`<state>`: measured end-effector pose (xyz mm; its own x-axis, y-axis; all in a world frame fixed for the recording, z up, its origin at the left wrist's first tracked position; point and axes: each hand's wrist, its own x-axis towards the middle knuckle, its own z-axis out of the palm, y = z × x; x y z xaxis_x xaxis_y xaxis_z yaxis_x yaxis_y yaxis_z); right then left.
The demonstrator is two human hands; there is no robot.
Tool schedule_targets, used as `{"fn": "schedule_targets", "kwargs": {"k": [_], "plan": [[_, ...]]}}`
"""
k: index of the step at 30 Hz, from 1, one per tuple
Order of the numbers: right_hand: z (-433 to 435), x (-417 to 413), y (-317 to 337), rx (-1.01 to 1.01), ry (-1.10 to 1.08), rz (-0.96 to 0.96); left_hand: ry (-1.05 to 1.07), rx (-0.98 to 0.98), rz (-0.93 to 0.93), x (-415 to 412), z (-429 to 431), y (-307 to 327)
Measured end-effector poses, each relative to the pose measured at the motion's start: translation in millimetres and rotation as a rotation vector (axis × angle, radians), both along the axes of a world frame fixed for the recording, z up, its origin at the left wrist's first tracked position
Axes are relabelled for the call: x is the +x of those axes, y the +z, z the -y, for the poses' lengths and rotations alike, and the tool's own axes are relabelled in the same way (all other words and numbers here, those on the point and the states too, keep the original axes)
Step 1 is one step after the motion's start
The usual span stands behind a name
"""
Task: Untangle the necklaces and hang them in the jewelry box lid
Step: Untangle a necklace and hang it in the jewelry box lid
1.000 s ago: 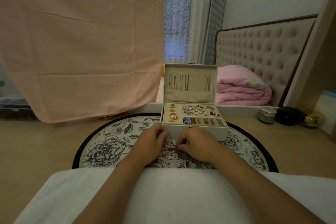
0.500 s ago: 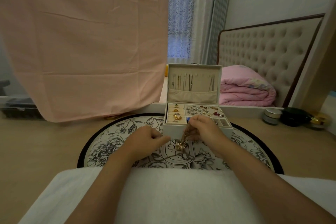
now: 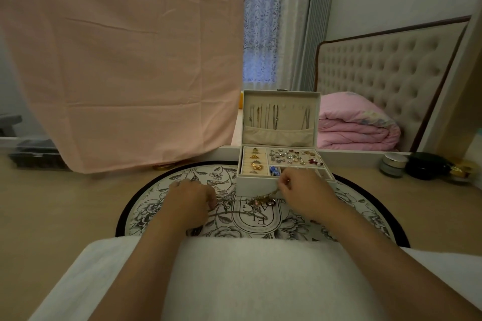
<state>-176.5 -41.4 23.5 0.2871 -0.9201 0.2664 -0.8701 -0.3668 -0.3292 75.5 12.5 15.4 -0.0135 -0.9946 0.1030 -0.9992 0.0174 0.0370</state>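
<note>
A tangle of thin gold necklaces (image 3: 257, 200) lies on the round floral mat (image 3: 156, 206), just in front of the white jewelry box (image 3: 260, 182). My right hand (image 3: 302, 190) pinches one end of a chain, stretched up and right from the tangle. My left hand (image 3: 191, 199) is closed on a chain running left from the tangle along the mat. The box's upright lid (image 3: 280, 117) has several necklaces hanging from its hooks above a fabric pocket. The tray below holds rings and earrings.
A white towel (image 3: 247, 276) lies under my forearms at the near edge. Three cosmetic jars (image 3: 427, 165) stand at the right on the wooden desk. A pink cloth (image 3: 117, 60) hangs at the back left. A bed with a pink duvet (image 3: 357, 125) is behind the box.
My hands were together over the tangle. They have pulled apart, the left going left along the mat and the right holding near the box front, drawing the chains out between them.
</note>
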Motion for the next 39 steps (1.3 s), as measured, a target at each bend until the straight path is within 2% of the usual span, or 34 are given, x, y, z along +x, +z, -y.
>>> {"fn": "schedule_targets", "kwargs": {"k": [2, 4, 7, 10, 13, 15, 19, 21, 23, 29, 36, 39], "plan": [[-4.2, 0.4, 0.9, -0.049, -0.007, -0.154, -0.043, -0.026, 0.002, -5.9, -0.4, 0.2], [-8.1, 2.8, 1.2, -0.104, 0.029, -0.235, -0.117, -0.059, -0.1, -15.8, 0.8, -2.5], [-14.1, 9.3, -1.1, -0.146, 0.194, -0.152, -0.189, -0.029, -0.255, -29.4, 0.4, -8.2], [-18.7, 16.9, -6.3, -0.033, 0.341, -0.168, -0.173, 0.009, -0.294, -31.6, 0.9, -9.3], [-16.7, 15.6, -8.3, 0.044, 0.318, -0.214, -0.173, 0.066, -0.35, -27.0, -1.6, -7.5], [-13.4, 12.5, -7.7, 0.076, 0.277, -0.222, -0.159, 0.092, -0.477, -22.3, -6.1, -6.2], [-14.3, 17.7, -9.9, 0.029, 0.29, -0.125, -0.108, 0.128, -0.668, -17.7, -11.0, -1.7], [-18.0, 26.5, -13.0, 0.009, 0.388, -0.105, -0.119, 0.146, -0.659, -20.8, -12.0, 0.1], [-15.9, 32.1, -16.9, 0.002, 0.468, -0.193, -0.122, 0.145, -0.614, -23.6, -12.9, 0.1], [-11.4, 27.1, -15.4, 0.013, 0.417, -0.247, -0.073, 0.11, -0.571, -15.5, -13.3, 2.7], [-9.0, 22.6, -16.4, 0.112, 0.352, 0.122, -0.076, 0.131, -0.392, 0.2, -12.3, 1.6], [-10.4, 28.0, -18.1, 0.156, 0.365, 0.17, -0.137, -0.02, -0.307, -10.1, -7.8, -5.6]]}}
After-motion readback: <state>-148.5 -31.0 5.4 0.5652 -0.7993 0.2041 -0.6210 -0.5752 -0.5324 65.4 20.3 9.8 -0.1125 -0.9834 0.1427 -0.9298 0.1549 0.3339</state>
